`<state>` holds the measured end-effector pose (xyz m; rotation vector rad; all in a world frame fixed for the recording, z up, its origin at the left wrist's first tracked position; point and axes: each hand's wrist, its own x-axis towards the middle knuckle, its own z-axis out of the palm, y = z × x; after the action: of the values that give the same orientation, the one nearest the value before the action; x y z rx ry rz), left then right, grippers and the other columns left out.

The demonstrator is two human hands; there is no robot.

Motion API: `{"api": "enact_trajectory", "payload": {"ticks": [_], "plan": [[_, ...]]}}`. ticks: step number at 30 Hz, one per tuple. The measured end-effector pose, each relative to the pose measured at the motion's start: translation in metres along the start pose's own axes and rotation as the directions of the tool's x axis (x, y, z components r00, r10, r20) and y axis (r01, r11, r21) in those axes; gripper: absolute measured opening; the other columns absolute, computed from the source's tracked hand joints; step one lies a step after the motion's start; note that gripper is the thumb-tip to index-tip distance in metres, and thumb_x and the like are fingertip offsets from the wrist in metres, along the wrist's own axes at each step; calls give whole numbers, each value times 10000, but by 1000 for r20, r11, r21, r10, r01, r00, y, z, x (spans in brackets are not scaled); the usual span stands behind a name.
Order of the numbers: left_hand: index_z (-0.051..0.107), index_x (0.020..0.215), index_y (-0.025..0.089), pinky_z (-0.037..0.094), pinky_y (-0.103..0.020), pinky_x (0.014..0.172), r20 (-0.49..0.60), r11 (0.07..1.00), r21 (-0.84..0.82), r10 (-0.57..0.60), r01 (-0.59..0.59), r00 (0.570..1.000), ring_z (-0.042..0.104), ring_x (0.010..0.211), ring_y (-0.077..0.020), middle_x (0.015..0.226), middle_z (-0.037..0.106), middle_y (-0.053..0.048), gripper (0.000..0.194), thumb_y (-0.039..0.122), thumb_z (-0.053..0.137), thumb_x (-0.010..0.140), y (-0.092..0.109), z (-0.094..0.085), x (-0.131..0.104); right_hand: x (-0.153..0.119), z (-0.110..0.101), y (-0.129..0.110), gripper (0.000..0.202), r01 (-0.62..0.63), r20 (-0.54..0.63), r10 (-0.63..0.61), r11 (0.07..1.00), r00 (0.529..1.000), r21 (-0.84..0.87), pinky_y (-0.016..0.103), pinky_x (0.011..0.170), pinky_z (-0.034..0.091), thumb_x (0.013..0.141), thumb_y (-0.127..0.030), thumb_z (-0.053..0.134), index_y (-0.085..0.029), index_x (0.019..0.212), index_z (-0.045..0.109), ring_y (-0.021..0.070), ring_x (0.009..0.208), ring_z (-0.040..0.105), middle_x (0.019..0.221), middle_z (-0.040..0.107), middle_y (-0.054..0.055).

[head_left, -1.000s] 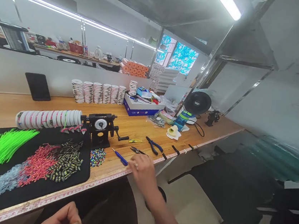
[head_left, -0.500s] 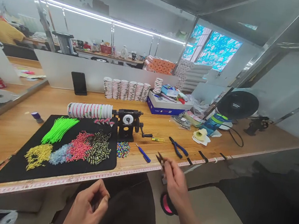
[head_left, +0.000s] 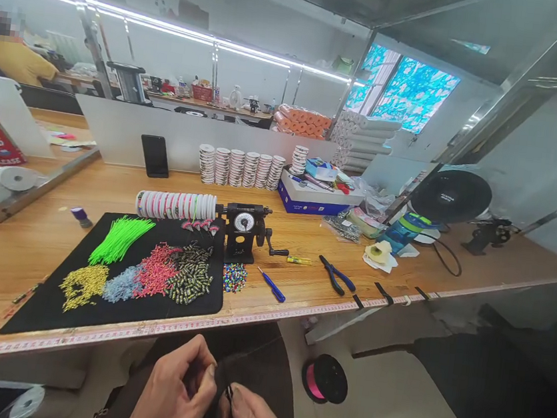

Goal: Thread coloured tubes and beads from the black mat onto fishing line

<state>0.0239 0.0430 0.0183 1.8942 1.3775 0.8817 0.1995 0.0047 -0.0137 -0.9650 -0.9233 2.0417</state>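
Observation:
My left hand (head_left: 177, 389) is closed in a pinch over my lap, just below the bench edge; what its fingertips hold is too small to make out. Close to its right, my right hand (head_left: 252, 417) has its fingers wrapped round a small dark tool, mostly hidden, which looks like the scissors seen earlier. The two hands are near each other without clearly touching. Above them on the bench lies a black mat (head_left: 146, 311) bearing green strips (head_left: 120, 239), yellow pieces (head_left: 83, 286), pale blue pieces (head_left: 122, 284), red pieces (head_left: 157, 270) and dark beads (head_left: 191, 276).
Behind the mat stands a black winder (head_left: 242, 232) with white spools (head_left: 175, 205). A blue screwdriver (head_left: 272, 285) and pliers (head_left: 336, 274) lie near the front edge. A pink spool (head_left: 324, 379) is on the floor. A person (head_left: 11, 58) in yellow is at far left.
My right hand has come down and left from the bench edge to beside my left hand, bringing the small tool. The view has shifted slightly.

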Motion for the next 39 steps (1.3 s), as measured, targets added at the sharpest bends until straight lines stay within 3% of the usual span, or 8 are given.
{"api": "enact_trajectory", "payload": {"ticks": [9, 12, 16, 23, 26, 29, 31, 39], "plan": [[479, 655, 229, 355, -208, 498, 23, 994, -96, -58, 60, 998, 481, 510, -126, 560, 495, 56, 145, 154, 571, 740, 7, -2, 1, 10, -1, 8, 641, 33, 51, -29, 998, 998, -59, 212, 426, 177, 781, -857, 518, -221, 757, 436, 59, 428, 215, 544, 350, -89], [490, 656, 225, 347, -212, 504, 17, 992, -101, -75, 76, 997, 471, 517, -124, 569, 491, 54, 140, 160, 574, 746, 8, 0, 2, 9, -23, -16, 586, 90, -159, -156, 929, 975, -360, 209, 432, 274, 897, -801, 357, -231, 792, 448, 94, 455, 307, 597, 394, -62], [513, 683, 221, 317, -220, 479, 13, 989, -115, -94, 95, 995, 460, 503, -119, 569, 502, 45, 136, 204, 532, 817, 8, 9, 0, 21, -91, -76, 497, -90, -318, -693, 345, 647, -934, 350, 664, 473, 1005, -588, 267, -203, 977, 579, 241, 723, 597, 786, 616, 75], [673, 791, 240, 480, -358, 771, -210, 960, 161, 260, -229, 943, 625, 891, -246, 986, 695, -89, 163, 101, 596, 756, 8, 20, -2, 50, -127, -121, 590, -128, -193, -820, 147, 538, -981, 681, 965, 353, 914, -614, 360, -123, 964, 683, 469, 1114, 526, 1074, 608, 284], [734, 794, 304, 435, -445, 886, -320, 910, 341, 349, -237, 881, 562, 1081, -307, 1254, 647, -70, 255, 66, 662, 735, 18, 20, -2, 42, -79, -95, 526, 111, -127, -771, 249, 624, -962, 560, 1100, 330, 964, -567, 394, -170, 1212, 633, 367, 1276, 480, 1298, 579, 213], [748, 785, 332, 418, -450, 936, -359, 890, 359, 409, -281, 839, 527, 1124, -297, 1291, 625, -42, 271, 72, 674, 778, 28, 14, -2, 31, -25, -59, 501, 325, -83, -442, 762, 893, -560, 458, 1028, 432, 1003, -598, 366, -250, 1284, 591, 290, 1174, 578, 1259, 631, 133], [745, 816, 316, 444, -434, 938, -371, 914, 277, 387, -298, 844, 529, 1130, -285, 1268, 620, -59, 250, 88, 643, 809, 30, 7, -3, 27, -2, -41, 576, 258, -58, -275, 942, 960, -214, 395, 845, 506, 958, -697, 388, -220, 1176, 625, 257, 926, 641, 1044, 669, 111], [688, 870, 242, 532, -310, 907, -114, 978, 141, 172, -156, 978, 646, 1066, -210, 1120, 673, -85, 162, 236, 536, 924, 2, -36, 7, 30, 0, -35, 545, 193, -112, -255, 898, 960, -396, 240, 553, 263, 760, -698, 711, -165, 708, 613, 117, 591, 305, 616, 402, -46]]}}
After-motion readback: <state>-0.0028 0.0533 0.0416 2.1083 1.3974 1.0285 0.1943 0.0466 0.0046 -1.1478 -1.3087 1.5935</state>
